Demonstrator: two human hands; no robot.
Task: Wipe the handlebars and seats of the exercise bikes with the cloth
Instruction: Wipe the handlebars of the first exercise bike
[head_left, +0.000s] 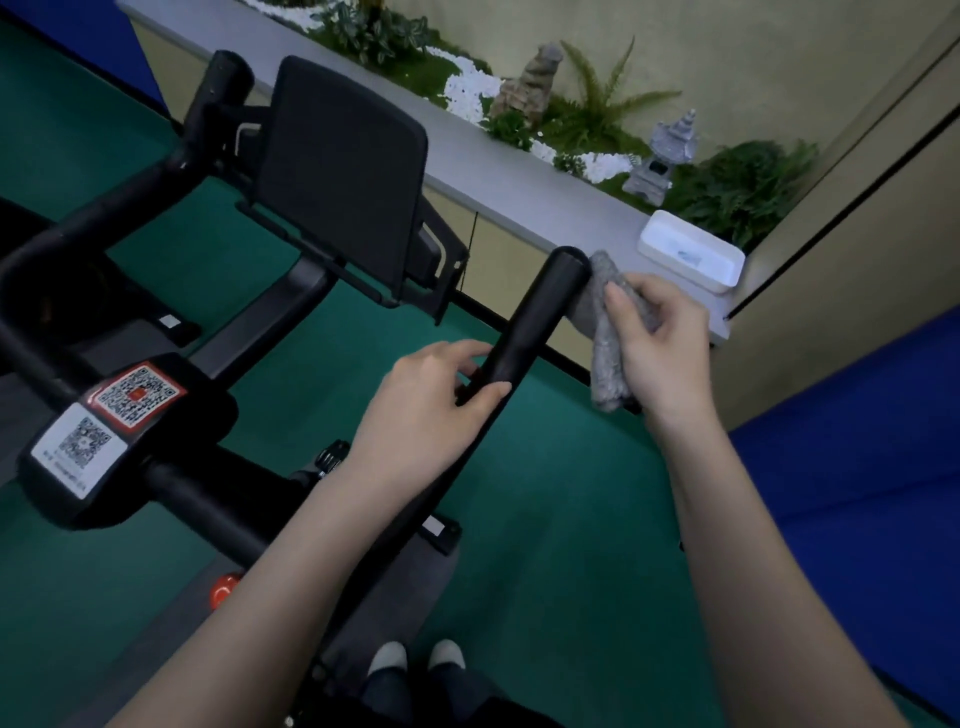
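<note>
Now, centre frame: left hand (431, 402) curled round handlebar (535, 317); right hand (665, 358) pinching bunched cloth (605, 366) against its tip. So near the end, could slip off, knocking the white box (691, 254) upper right.

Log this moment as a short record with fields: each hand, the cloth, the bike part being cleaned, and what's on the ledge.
left hand: grips the handlebar grip at its lower part
right hand: holds the grey cloth
grey cloth: bunched, against the grip's right side near its tip
part being cleaned: right handlebar grip
ledge: white box, beside plants
</note>
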